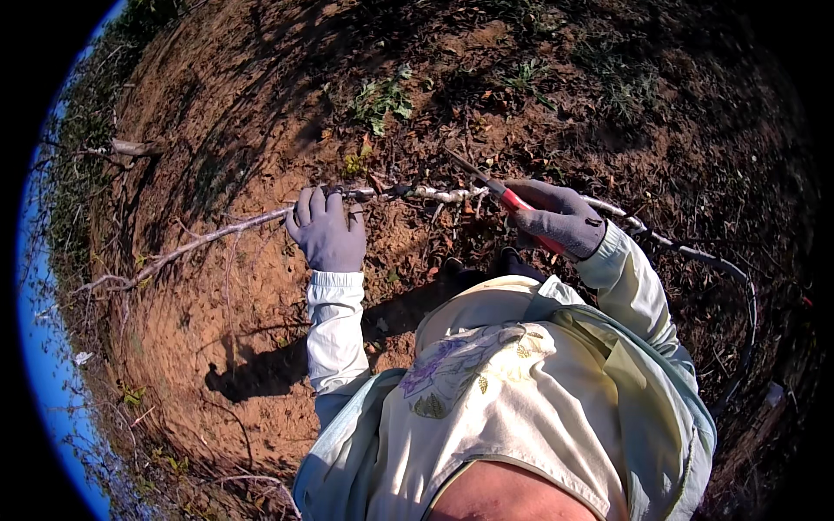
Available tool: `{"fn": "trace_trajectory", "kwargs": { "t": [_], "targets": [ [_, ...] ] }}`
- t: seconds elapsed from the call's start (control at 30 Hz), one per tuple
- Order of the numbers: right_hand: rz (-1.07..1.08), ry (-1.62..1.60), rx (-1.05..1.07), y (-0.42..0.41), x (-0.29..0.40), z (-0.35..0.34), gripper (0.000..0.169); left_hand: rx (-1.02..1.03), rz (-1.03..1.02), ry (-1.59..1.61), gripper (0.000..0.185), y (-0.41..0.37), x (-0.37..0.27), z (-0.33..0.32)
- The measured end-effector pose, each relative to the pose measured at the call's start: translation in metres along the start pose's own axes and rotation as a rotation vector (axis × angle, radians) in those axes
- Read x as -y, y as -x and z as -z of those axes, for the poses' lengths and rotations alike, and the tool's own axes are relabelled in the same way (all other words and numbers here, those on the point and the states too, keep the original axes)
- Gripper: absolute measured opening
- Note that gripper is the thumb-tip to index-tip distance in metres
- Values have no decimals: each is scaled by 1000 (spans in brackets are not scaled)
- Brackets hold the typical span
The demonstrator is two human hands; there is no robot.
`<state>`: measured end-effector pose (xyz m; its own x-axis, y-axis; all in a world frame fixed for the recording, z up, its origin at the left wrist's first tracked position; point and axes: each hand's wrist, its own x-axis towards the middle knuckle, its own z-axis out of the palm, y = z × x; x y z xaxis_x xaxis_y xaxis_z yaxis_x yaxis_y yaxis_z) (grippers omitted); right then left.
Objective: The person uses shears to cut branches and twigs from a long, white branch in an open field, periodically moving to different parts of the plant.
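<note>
My left hand, in a grey work glove, rests on a long woody branch, its fingers bent over the wood. The branch runs across in front of me, bowing down at both sides. My right hand, in a matching glove, grips red-handled pruning shears. Their metal blades point up and to the left, just over the middle of the branch. The branch passes behind my right hand and comes out on its far side. Whether those fingers also touch it is hidden.
Bare reddish soil with dry leaves lies below. Green weeds grow ahead, beyond the branch. A cut wood stub shows at the left, near shrubs. My dark shoes are partly visible below the branch.
</note>
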<state>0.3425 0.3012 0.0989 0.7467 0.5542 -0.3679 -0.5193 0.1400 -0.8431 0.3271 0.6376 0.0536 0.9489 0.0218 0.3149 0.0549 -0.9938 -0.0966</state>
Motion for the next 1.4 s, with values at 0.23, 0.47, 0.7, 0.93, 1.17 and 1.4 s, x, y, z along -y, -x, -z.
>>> {"fn": "trace_trajectory", "kwargs": {
  "t": [0.23, 0.47, 0.7, 0.93, 1.17, 1.4],
  "targets": [
    [30, 35, 12, -2, -4, 4, 61, 18, 16, 4, 32, 2, 0, -2],
    [5, -19, -85, 2, -7, 14, 61, 35, 27, 4, 32, 3, -1, -2],
    [3, 50, -39, 9, 5, 10, 60, 45, 26, 41, 27, 4, -1, 0],
    [-29, 95, -45, 4, 9, 6, 61, 51, 58, 12, 34, 9, 1, 1],
    [-73, 6, 38, -1, -1, 14, 60, 60, 47, 45, 33, 5, 1, 7],
    [-49, -113, 70, -14, -11, 16, 61, 24, 21, 50, 32, 5, 4, -1]
  ]
}}
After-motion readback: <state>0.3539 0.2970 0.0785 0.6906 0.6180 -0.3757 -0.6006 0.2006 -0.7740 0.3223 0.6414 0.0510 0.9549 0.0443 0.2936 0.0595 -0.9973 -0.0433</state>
